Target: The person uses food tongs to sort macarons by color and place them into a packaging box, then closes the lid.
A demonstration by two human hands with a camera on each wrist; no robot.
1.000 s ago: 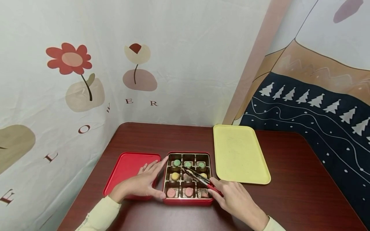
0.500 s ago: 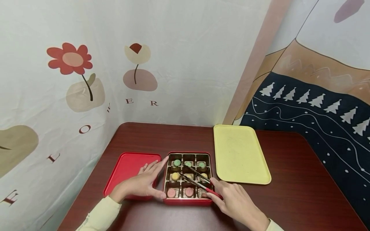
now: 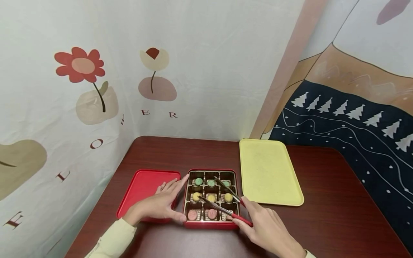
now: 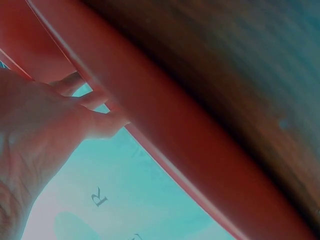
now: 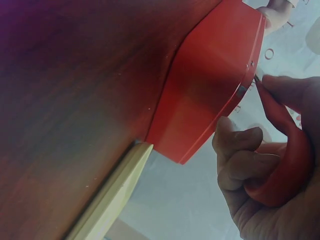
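A red box (image 3: 209,225) with a compartmented dark-gold insert holds small round sweets: green ones (image 3: 198,181) at the back, yellow ones (image 3: 228,197) in the middle, pink ones (image 3: 192,215) in front. My right hand (image 3: 266,224) grips tongs with red handles (image 3: 241,219). Their dark arms spread apart over the box, with nothing pinched between the tips. The near arm partly covers the front-right compartment. In the right wrist view, a red handle loop (image 5: 295,175) lies in the hand. My left hand (image 3: 161,207) rests along the box's left side, thumb and fingers extended.
A red lid (image 3: 142,186) lies left of the box, partly under the left hand. To the right, a yellow tray (image 3: 271,172) lies close beside the box on the brown table (image 3: 326,190). Printed curtains (image 3: 206,71) hang behind.
The tongs' arms have spread from close together over the middle compartment to wide apart, uncovering the yellow sweet there. My right hand has shifted slightly right. The left hand keeps its place.
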